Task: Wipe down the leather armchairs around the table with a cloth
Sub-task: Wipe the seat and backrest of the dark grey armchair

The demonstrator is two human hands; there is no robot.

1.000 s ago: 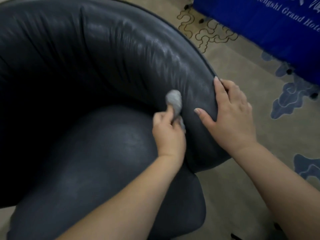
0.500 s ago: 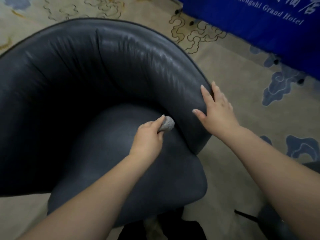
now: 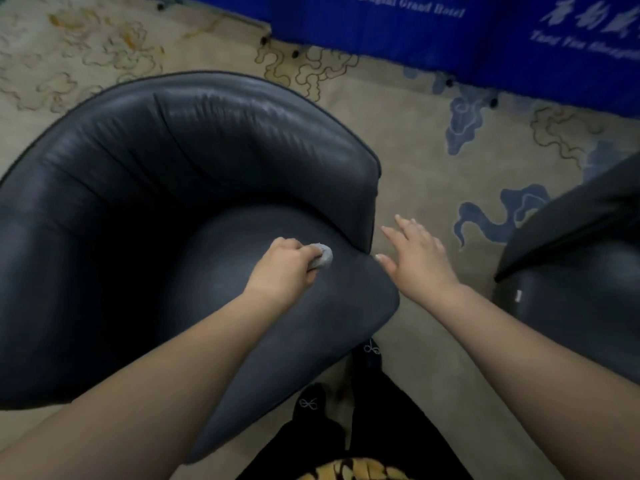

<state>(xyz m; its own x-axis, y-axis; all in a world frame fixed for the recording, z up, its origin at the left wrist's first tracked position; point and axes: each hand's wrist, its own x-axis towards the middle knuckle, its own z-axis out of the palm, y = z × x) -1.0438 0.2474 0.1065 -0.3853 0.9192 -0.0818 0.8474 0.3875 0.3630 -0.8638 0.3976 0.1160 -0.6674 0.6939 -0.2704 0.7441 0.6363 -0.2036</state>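
A dark grey leather armchair (image 3: 145,188) with a curved back fills the left and centre of the head view. My left hand (image 3: 282,270) grips a small balled grey cloth (image 3: 322,260) and presses it onto the seat cushion near its right front part. My right hand (image 3: 417,256) hovers with straight spread fingers just right of the chair's right arm end, off the leather, above the carpet.
A second dark armchair (image 3: 578,271) stands at the right edge. A blue table skirt (image 3: 467,39) with white lettering runs along the top. Beige carpet (image 3: 433,150) with blue cloud patterns lies between them. My dark shoes (image 3: 310,403) stand by the seat's front.
My left hand slid the cloth down from the inner right arm onto the seat cushion. My right hand let go of the arm's edge and now hovers beside it. The view pulled back.
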